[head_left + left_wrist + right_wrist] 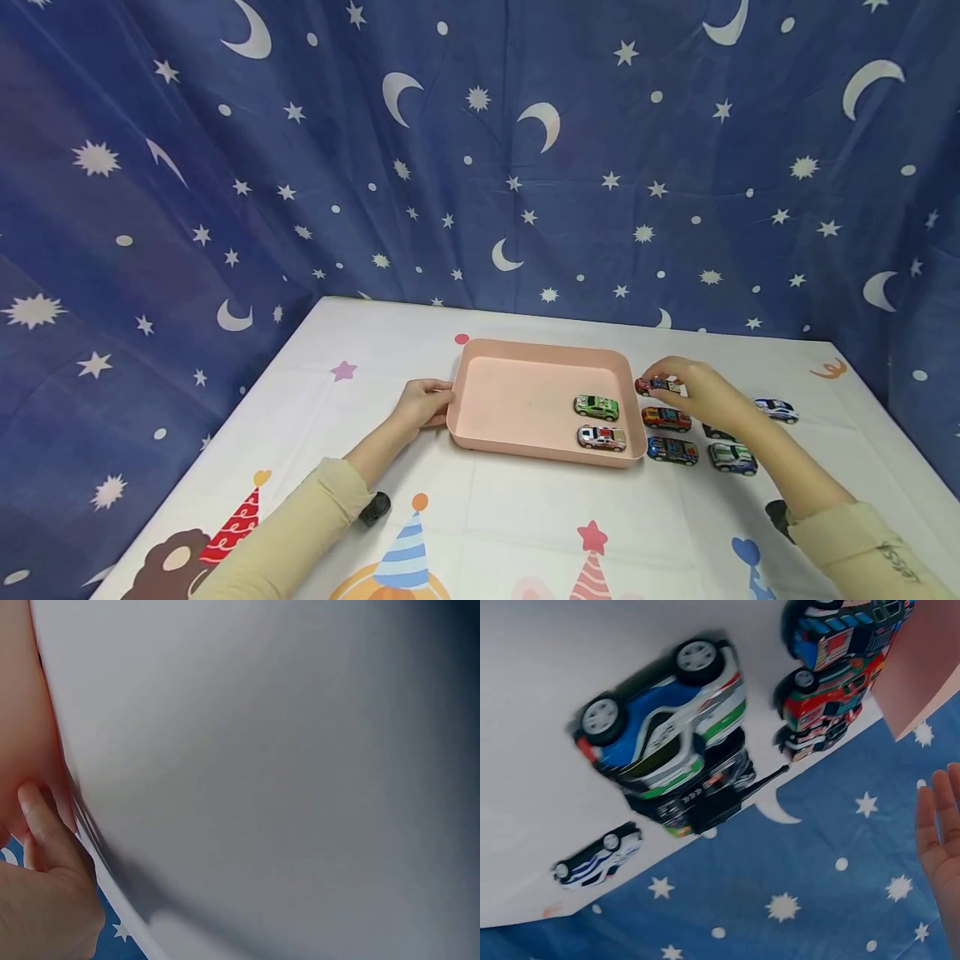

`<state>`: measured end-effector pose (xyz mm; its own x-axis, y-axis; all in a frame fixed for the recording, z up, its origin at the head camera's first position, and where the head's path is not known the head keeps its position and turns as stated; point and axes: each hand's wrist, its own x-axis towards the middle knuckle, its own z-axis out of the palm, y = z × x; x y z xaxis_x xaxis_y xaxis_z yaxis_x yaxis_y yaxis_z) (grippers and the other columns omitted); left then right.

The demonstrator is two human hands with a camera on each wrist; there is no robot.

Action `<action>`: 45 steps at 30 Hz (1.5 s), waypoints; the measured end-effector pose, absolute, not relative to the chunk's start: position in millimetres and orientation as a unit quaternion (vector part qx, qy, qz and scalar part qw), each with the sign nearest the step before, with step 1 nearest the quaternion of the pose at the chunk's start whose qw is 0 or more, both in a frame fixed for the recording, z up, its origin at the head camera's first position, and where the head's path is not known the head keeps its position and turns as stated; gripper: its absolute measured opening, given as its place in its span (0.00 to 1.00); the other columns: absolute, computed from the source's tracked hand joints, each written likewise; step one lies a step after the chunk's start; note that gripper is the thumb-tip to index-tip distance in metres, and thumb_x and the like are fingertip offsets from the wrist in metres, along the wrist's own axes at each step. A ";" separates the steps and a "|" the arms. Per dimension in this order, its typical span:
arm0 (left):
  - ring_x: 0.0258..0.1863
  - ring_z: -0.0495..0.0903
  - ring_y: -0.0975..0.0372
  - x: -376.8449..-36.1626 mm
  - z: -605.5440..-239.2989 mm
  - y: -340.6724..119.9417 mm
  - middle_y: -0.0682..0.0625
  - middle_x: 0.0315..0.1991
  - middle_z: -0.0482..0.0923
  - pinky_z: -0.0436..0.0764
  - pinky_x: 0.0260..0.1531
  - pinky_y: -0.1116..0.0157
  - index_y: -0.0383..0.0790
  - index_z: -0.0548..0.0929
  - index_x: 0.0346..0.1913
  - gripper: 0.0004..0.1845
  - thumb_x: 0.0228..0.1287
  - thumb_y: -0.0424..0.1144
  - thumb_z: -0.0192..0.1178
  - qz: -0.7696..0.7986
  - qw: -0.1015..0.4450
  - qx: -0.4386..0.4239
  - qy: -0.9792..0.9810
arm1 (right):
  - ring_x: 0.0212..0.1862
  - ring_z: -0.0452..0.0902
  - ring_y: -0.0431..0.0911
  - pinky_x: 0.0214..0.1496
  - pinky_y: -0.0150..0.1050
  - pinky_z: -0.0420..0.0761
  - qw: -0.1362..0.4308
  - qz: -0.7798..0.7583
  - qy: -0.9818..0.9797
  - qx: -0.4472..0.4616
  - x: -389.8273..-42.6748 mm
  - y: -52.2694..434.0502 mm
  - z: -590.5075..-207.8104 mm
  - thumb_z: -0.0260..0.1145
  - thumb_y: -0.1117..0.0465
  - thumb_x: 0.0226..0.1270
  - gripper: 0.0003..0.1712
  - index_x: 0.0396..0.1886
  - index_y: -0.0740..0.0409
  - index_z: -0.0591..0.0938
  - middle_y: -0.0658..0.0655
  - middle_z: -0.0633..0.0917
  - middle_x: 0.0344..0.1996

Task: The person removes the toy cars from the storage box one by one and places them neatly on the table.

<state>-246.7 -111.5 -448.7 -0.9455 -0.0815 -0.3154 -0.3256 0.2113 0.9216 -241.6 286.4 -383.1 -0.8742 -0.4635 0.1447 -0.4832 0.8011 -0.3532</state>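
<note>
A shallow pink tray (543, 346) lies on the table with a green toy car (596, 407) and a white-and-red toy car (602, 438) inside, near its right end. My left hand (417, 407) holds the tray's left edge, one fingertip against its wall in the left wrist view. To the right of the tray, my right hand (693, 387) overlaps a red-and-blue toy car (651, 386) in the head view. The right wrist view shows that hand's fingers (926, 814) straight, with nothing between them.
Beside the tray stand a red toy car (666, 419), a blue one (672, 451), a silver-green one (732, 458) and a white-and-blue one (777, 410). A dark toy with a thin barrel (769, 782) sits behind the silver-green car. A starry blue curtain (480, 167) hangs behind the table.
</note>
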 end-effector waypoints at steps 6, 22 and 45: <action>0.22 0.77 0.70 -245.7 -446.8 -112.2 0.48 0.32 0.81 0.81 0.20 0.76 0.31 0.80 0.51 0.17 0.58 0.31 0.57 0.613 0.098 -0.132 0.772 | 0.47 0.80 0.58 0.48 0.52 0.83 0.028 0.189 -0.940 0.283 -246.6 272.4 -384.8 0.66 0.67 0.60 0.13 0.45 0.64 0.81 0.62 0.84 0.43; 0.24 0.78 0.69 -246.8 -449.1 -112.1 0.47 0.35 0.82 0.83 0.23 0.75 0.31 0.80 0.52 0.17 0.58 0.31 0.58 0.614 0.102 -0.128 0.772 | 0.46 0.81 0.57 0.47 0.48 0.84 -0.028 0.184 -0.938 0.293 -258.3 243.7 -405.1 0.66 0.65 0.60 0.18 0.50 0.67 0.79 0.64 0.83 0.46; 0.24 0.78 0.69 -248.5 -447.1 -113.4 0.49 0.32 0.80 0.83 0.23 0.75 0.30 0.79 0.52 0.17 0.59 0.30 0.57 0.620 0.110 -0.128 0.767 | 0.44 0.80 0.56 0.45 0.44 0.85 -0.062 0.162 -0.940 0.293 -263.9 230.5 -417.6 0.68 0.66 0.57 0.20 0.48 0.69 0.79 0.64 0.82 0.43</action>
